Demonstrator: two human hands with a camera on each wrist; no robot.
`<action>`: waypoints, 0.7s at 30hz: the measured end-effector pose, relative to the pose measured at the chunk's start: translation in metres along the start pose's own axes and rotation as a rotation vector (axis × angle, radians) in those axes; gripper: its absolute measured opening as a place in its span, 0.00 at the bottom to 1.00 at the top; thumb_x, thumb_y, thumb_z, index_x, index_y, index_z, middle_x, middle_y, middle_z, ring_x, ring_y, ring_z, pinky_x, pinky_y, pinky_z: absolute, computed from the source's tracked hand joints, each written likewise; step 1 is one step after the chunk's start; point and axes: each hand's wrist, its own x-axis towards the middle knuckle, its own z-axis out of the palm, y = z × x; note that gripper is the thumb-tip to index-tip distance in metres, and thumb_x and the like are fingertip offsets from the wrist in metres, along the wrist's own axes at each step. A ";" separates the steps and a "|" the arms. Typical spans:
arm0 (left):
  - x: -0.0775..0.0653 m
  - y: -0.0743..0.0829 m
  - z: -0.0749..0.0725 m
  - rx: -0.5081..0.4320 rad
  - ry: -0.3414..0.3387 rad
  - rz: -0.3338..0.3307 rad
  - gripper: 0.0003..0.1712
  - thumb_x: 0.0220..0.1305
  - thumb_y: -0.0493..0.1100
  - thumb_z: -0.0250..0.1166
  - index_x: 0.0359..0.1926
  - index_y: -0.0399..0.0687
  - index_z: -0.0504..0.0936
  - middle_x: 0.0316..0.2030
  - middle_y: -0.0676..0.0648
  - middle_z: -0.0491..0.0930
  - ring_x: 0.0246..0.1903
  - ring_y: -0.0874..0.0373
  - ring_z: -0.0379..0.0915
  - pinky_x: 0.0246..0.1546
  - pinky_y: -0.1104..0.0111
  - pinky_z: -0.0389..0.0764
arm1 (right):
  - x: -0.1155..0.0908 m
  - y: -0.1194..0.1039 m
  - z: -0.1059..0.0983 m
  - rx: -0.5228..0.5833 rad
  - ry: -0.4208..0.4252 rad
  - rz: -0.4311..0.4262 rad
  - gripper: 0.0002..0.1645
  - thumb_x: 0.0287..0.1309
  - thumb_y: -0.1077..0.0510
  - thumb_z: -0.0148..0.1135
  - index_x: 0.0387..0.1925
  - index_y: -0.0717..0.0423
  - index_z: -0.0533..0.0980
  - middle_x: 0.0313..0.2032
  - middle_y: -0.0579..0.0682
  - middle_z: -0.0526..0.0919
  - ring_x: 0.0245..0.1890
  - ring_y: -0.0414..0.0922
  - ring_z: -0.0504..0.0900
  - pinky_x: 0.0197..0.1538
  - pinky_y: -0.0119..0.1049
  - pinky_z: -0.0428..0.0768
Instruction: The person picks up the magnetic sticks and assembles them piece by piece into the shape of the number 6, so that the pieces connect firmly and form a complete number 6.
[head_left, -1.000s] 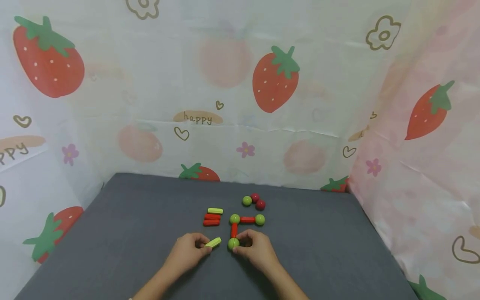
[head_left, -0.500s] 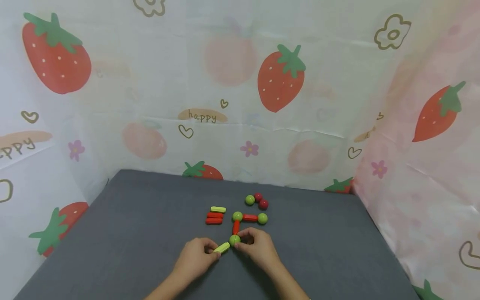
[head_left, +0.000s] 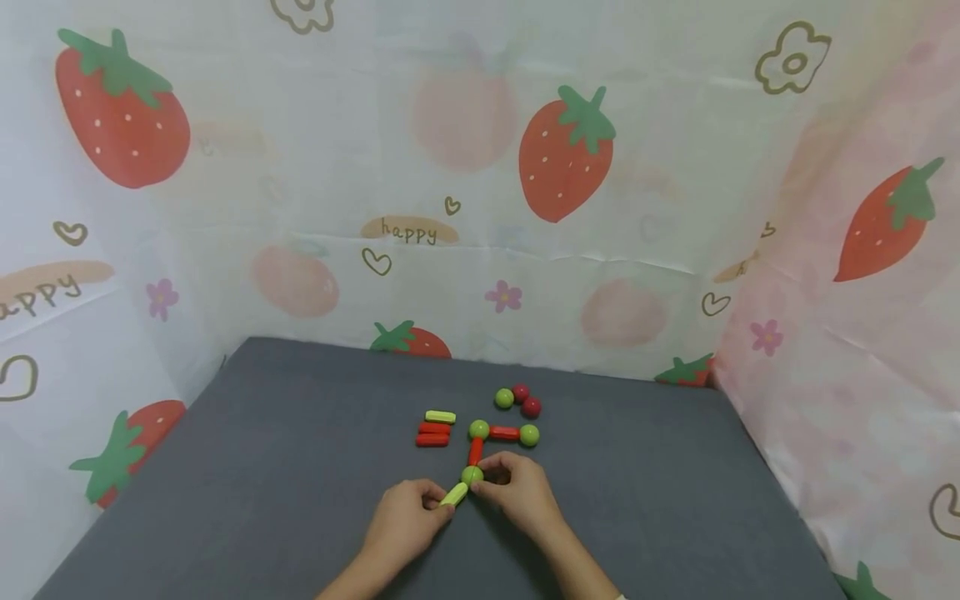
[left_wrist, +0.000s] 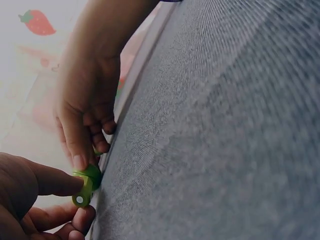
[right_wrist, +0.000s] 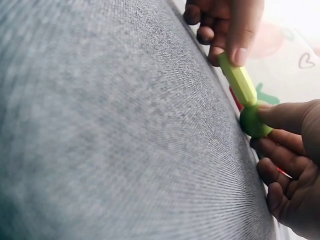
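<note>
My left hand [head_left: 408, 515] pinches a yellow-green rod [head_left: 453, 494] between thumb and fingers. The rod's far end meets a green ball [head_left: 472, 475], which my right hand [head_left: 522, 495] holds between thumb and fingertips. From that ball a red rod [head_left: 476, 452] leads back to a second green ball [head_left: 478, 430]. There another red rod [head_left: 505, 433] turns right to a third green ball [head_left: 529, 435]. In the right wrist view, the yellow-green rod [right_wrist: 241, 85] touches the ball [right_wrist: 255, 121]. The left wrist view shows the rod's round end [left_wrist: 80, 199] close up.
Behind my left hand lie a yellow-green rod [head_left: 440, 417] and two red rods [head_left: 432, 440] in a stack of rows. Farther back sit a loose green ball [head_left: 504, 398] and two red balls [head_left: 531, 407]. A strawberry-print cloth [head_left: 480, 283] encloses the grey table [head_left: 300, 467].
My left hand has moved right and brought the yellow-green rod up against the green ball. My right hand keeps its hold on the ball. The head view has shifted slightly.
</note>
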 end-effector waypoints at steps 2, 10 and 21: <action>-0.001 0.001 -0.001 -0.009 -0.012 -0.010 0.07 0.56 0.46 0.77 0.33 0.50 0.88 0.26 0.57 0.82 0.26 0.64 0.75 0.28 0.65 0.75 | 0.000 -0.001 0.001 0.000 -0.002 -0.002 0.15 0.51 0.52 0.81 0.41 0.47 0.86 0.34 0.41 0.86 0.31 0.38 0.80 0.33 0.34 0.78; 0.000 0.006 0.000 -0.093 -0.093 -0.036 0.09 0.57 0.46 0.77 0.35 0.47 0.89 0.27 0.55 0.86 0.28 0.64 0.79 0.29 0.64 0.79 | 0.001 -0.001 0.001 0.019 -0.015 0.011 0.15 0.51 0.52 0.80 0.41 0.46 0.86 0.35 0.41 0.87 0.32 0.39 0.81 0.34 0.36 0.80; -0.003 0.013 0.004 -0.147 -0.085 -0.035 0.09 0.55 0.44 0.77 0.35 0.45 0.89 0.28 0.53 0.86 0.27 0.63 0.79 0.29 0.65 0.79 | 0.000 -0.001 -0.003 0.074 -0.046 0.019 0.14 0.56 0.51 0.77 0.43 0.48 0.87 0.38 0.43 0.89 0.36 0.39 0.84 0.37 0.38 0.82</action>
